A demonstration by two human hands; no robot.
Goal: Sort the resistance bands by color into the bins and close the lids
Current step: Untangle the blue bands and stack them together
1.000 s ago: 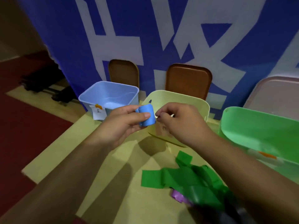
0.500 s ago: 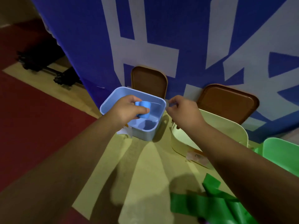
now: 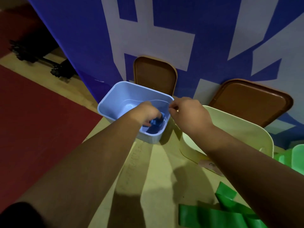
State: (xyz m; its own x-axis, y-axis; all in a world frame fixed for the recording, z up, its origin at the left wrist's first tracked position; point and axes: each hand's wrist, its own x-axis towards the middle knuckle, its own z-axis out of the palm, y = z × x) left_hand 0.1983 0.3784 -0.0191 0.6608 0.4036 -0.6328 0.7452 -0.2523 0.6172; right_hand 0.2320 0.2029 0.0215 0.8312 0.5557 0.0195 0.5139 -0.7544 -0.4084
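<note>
- Left hand (image 3: 145,112), frame centre, grasps rolled blue rubber resistance band (image 3: 156,123) inside light-blue plastic bin (image 3: 115,99).
- Right hand (image 3: 189,112) curled at bin's right rim; grip indeterminable.

Blue/wht backdrop (image 3: 92,46), red floor (image 3: 32,120), blk gear (image 3: 32,51) far left

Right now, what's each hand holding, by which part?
Left hand grips the rolled blue band by its upper end, inside the blue bin. Right hand: fingers curled beside the rim; a hold cannot be told.
</note>
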